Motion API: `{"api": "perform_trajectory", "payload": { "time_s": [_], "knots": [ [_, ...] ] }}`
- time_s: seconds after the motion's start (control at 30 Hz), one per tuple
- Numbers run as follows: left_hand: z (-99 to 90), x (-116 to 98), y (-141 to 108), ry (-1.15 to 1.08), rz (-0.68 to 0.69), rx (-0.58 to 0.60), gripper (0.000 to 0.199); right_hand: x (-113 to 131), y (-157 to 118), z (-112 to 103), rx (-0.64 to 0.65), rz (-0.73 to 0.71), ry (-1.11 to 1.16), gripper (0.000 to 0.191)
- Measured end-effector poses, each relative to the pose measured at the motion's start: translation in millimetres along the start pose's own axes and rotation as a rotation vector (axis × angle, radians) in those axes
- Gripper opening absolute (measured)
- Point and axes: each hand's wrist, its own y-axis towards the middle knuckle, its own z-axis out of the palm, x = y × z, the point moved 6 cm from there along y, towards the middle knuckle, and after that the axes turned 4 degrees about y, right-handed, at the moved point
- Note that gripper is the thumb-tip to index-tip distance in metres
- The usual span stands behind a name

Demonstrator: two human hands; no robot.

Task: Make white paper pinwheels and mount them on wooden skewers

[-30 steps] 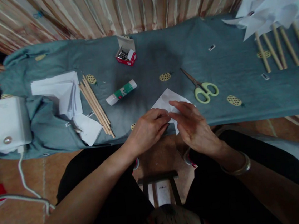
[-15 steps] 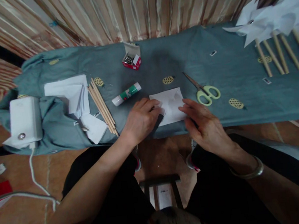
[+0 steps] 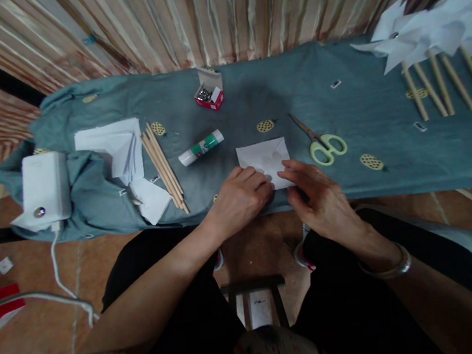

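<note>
A white folded paper square lies on the grey-blue cloth near the table's front edge. My left hand rests on the paper's near left corner with its fingers pressing down. My right hand touches the near right edge with its fingertips. Neither hand lifts the paper. A glue stick lies to the left of the paper, and green-handled scissors lie to its right.
Wooden sticks and white paper sheets lie at the left, beside a white box with a cable. A small red box of pins sits at the back. Finished paper pinwheels on sticks lie at the far right.
The paper was turned from a diamond to lying square on the cloth. My left hand slid from the paper's left side to its near corner; my right hand stays at the near right edge.
</note>
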Motion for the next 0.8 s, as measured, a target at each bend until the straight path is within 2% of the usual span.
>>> {"api": "perform_trajectory", "payload": {
  "time_s": [0.2, 0.43, 0.63, 0.8],
  "knots": [
    [-3.9, 1.3, -4.7, -0.002, -0.005, 0.005, 0.023, -5.7, -0.7, -5.4, 0.046, 0.029, 0.080, 0.039],
    [-10.4, -1.6, -16.1, -0.047, 0.028, -0.003, 0.023, -13.9, -1.1, -9.3, 0.106, 0.159, 0.264, 0.014],
    [-9.3, -2.3, -17.4, -0.077, 0.023, 0.003, 0.022, -14.1, 1.0, -4.7, 0.114, 0.216, 0.346, 0.009],
    [-9.5, -4.9, -19.1, -0.142, -0.013, -0.043, 0.022, -16.6, 2.2, -2.3, 0.044, 0.250, 0.311, 0.006]
  ]
}}
